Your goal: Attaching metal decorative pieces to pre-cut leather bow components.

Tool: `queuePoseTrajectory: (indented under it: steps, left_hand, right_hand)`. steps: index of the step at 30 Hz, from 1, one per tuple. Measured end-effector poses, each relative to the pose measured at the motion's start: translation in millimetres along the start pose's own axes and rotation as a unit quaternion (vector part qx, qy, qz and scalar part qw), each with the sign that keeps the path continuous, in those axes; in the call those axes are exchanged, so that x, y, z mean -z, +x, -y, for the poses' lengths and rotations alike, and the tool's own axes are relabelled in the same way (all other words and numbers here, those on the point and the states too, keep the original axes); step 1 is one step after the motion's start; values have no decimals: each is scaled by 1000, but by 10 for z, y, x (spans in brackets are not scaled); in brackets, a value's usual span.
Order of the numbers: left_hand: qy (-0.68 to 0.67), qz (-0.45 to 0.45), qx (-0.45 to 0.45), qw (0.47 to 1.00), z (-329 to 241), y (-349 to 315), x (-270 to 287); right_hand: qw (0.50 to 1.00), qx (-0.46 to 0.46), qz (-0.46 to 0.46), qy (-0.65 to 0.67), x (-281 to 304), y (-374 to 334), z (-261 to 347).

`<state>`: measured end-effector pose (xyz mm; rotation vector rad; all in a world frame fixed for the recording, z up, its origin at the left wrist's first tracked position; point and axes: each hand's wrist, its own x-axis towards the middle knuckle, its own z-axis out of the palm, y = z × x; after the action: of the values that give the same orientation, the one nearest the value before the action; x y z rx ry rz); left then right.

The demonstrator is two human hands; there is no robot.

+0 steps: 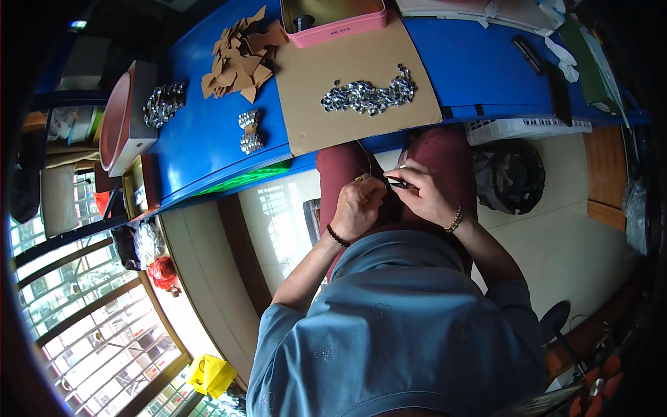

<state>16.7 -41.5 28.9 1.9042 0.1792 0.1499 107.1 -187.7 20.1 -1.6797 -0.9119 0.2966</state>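
Above my lap, my left hand [358, 206] is closed in a pinch, and what its fingers hold is too small to make out. Close beside it, my right hand [425, 199] grips a small dark tool [401, 183] whose tip points toward the left hand; its exact kind is unclear. A thin pale thread [368, 154] hangs from the table's edge down to my fingers. In front of me, a pile of shiny silver beads [368, 96] lies on a brown cardboard sheet [306, 132]. Strung silver beads wound on a card [250, 132] rest left of the sheet.
The blue table [201, 153] carries scraps of brown card [240, 66], a pink tin [337, 29] with a dark spool inside, and more silver strands [164, 104] at left. A black phone-like object [558, 94] lies at right. Below stands a bin with a black bag [511, 177].
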Motion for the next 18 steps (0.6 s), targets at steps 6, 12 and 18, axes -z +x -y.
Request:
queuePoseTrajectory:
  steps: [6, 12, 18]
  left_hand:
    - [4, 11, -8, 1000, 5, -15, 4]
    - [13, 40, 24, 999, -58, 7, 53]
    - [-79, 2, 54, 995, 17, 73, 60]
  right_hand:
    - [997, 32, 31, -64, 10, 14, 22]
    - [997, -14, 11, -73, 24, -8, 23]
    - [976, -136, -153, 79, -3, 20, -366]
